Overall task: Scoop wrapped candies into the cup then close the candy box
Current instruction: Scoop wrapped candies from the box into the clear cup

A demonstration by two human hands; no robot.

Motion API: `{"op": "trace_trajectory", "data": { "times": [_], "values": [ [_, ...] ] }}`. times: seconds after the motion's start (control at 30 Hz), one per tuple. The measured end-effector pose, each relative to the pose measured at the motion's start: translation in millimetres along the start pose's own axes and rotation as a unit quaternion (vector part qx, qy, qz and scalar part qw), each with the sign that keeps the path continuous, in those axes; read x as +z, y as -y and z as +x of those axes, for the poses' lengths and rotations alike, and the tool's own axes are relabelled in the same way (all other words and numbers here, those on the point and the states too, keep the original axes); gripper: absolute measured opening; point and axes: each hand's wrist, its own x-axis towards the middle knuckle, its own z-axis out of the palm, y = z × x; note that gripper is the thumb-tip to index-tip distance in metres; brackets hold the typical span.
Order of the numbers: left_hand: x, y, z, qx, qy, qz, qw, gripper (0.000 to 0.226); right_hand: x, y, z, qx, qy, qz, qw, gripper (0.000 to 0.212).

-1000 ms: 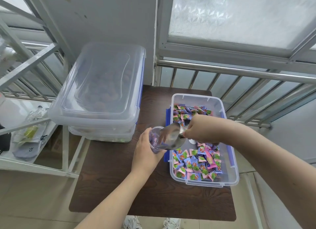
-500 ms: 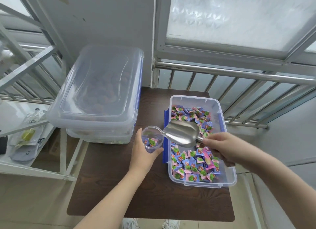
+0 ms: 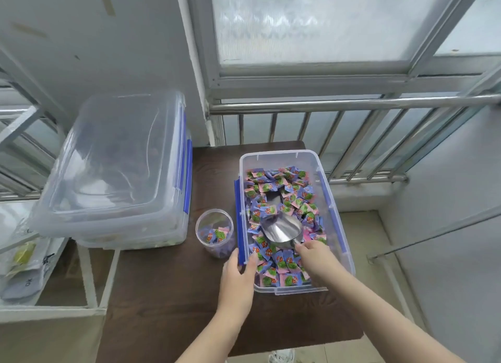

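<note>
An open clear candy box [image 3: 334, 216] with blue side clips sits on the dark table, holding several pink and purple wrapped candies [image 3: 282, 189]. A metal scoop [image 3: 282, 231] lies in the box on the candies, and my right hand [image 3: 315, 257] grips its handle. My left hand [image 3: 238, 273] rests on the box's near left wall, by the blue clip. A small clear cup [image 3: 215, 233] stands upright on the table just left of the box, free of both hands, with a few candies in its bottom.
Large clear lidded storage boxes [image 3: 119, 170] are stacked at the table's left back. A dark wooden table [image 3: 162, 295] carries everything. A metal railing [image 3: 352, 105] and window run behind. A white frame shelf [image 3: 54, 281] with bags stands to the left.
My left hand let go of the cup, now standing on the table, and moved to the box's left wall. My right hand lowered the scoop from beside the cup into the candies.
</note>
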Motion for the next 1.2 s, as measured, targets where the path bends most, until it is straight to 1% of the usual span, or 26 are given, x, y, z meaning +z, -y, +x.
{"op": "trace_trajectory", "data": {
  "times": [0.17, 0.27, 0.4, 0.5, 0.57, 0.63, 0.7, 0.8, 0.87, 0.93, 0.97, 1.03, 1.07, 1.13, 1.2],
  "values": [
    [-2, -8, 7, 0.042, 0.009, 0.050, 0.998, 0.049, -6, 5, 6, 0.026, 0.005, -0.007, 1.000, 0.036],
    [0, -9, 6, 0.047, 0.010, 0.063, 0.997, 0.048, -6, 11, 8, 0.034, 0.015, -0.021, 0.999, 0.033],
    [-2, -7, 9, 0.048, 0.008, 0.058, 0.997, 0.047, 5, 26, 28, 0.026, 0.017, 0.012, 0.999, 0.030],
    [-3, -6, 11, 0.045, 0.018, 0.054, 0.997, 0.048, 16, 32, 46, 0.021, 0.006, 0.047, 0.999, 0.031],
    [-3, -5, 13, 0.040, 0.029, 0.048, 0.998, 0.047, 21, 36, 53, 0.014, -0.015, 0.052, 0.998, 0.031],
    [-4, -3, 14, 0.037, 0.032, 0.047, 0.998, 0.047, 23, 40, 56, -0.002, -0.057, 0.004, 0.998, 0.029],
    [-5, -1, 15, 0.039, 0.030, 0.045, 0.998, 0.048, 15, 44, 54, -0.021, -0.086, -0.072, 0.993, 0.023],
    [-4, 0, 16, 0.043, 0.032, 0.043, 0.998, 0.046, -6, 46, 53, -0.038, -0.080, -0.161, 0.983, 0.015],
    [-3, -1, 15, 0.041, 0.036, 0.038, 0.998, 0.046, -18, 48, 55, -0.037, -0.054, -0.185, 0.981, 0.018],
    [-3, -2, 15, 0.038, 0.040, 0.032, 0.998, 0.046, -20, 53, 62, -0.030, -0.026, -0.157, 0.987, 0.023],
    [-4, -2, 15, 0.038, 0.042, 0.031, 0.998, 0.046, -17, 57, 67, -0.026, -0.018, -0.124, 0.992, 0.025],
    [-5, -4, 16, 0.038, 0.044, 0.032, 0.998, 0.046, -5, 65, 79, -0.006, -0.002, -0.037, 0.999, 0.024],
    [-6, -4, 16, 0.037, 0.045, 0.034, 0.998, 0.046, 4, 66, 85, 0.015, 0.011, 0.028, 0.999, 0.023],
    [-6, -4, 15, 0.036, 0.045, 0.037, 0.998, 0.047, 21, 65, 92, 0.047, 0.030, 0.148, 0.987, 0.023],
    [-6, -3, 15, 0.036, 0.041, 0.040, 0.998, 0.048, 39, 58, 95, 0.068, 0.048, 0.229, 0.970, 0.026]
  ]
}}
